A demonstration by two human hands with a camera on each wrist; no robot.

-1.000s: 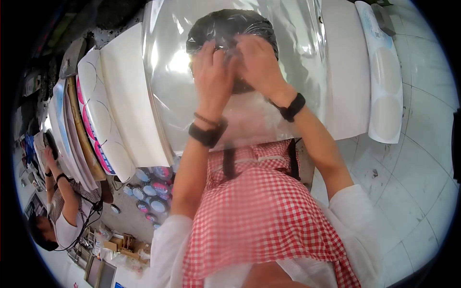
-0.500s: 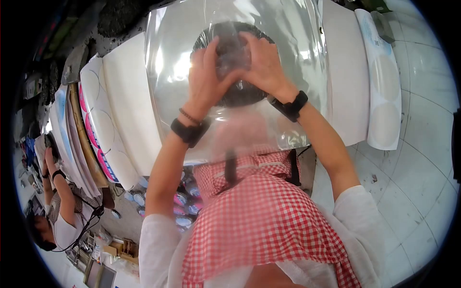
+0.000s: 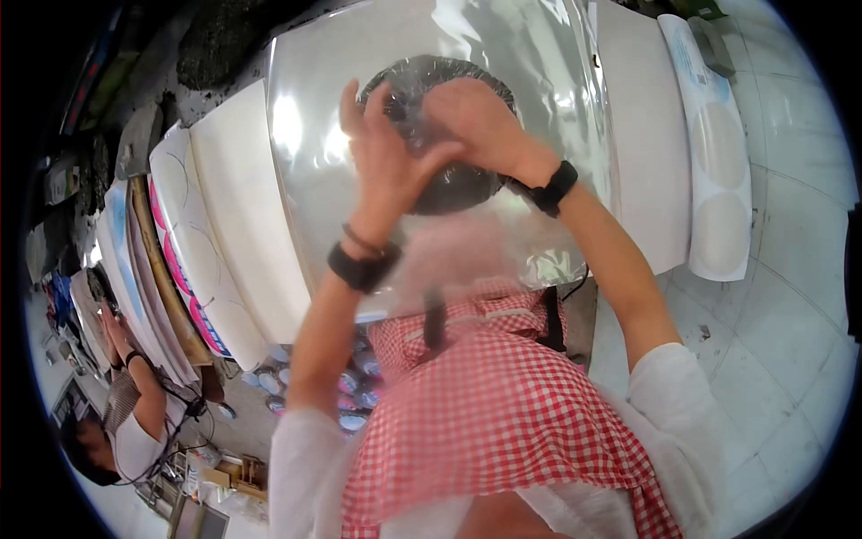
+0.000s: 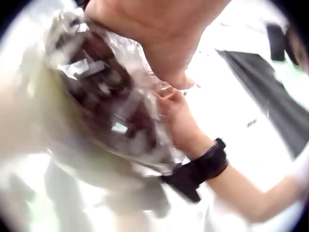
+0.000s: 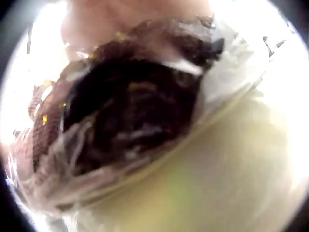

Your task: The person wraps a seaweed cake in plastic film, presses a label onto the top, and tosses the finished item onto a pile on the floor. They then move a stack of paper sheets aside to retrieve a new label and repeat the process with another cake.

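Observation:
A round dark bundle [image 3: 453,189] under shiny clear plastic film lies in front of the person in the head view. My left hand [image 3: 386,166] is over its left side, fingers spread and bent, thumb pointing toward the right hand. Bent over the top right of the bundle is my right hand [image 3: 480,121], its fingertips hidden; I cannot tell whether they pinch the film. From the left wrist, crinkled film [image 4: 118,128] shows over the dark mass, with the right hand [image 4: 176,113] against its far side. The right wrist view shows the bundle [image 5: 140,111] blurred and close.
A large clear plastic sheet [image 3: 332,225] covers the work surface under the bundle. Stacked white sheets [image 3: 242,180] lie left, and a sheet with oval labels [image 3: 718,180] hangs at the right edge. Another person [image 3: 135,404] works at far left. Several round printed pieces lie on the floor.
Both hands first worked close together on the bundle, then spread around it. Now the left fingers have lifted and spread at its left, while the right fingers have bent inward. The bundle appears lower in view.

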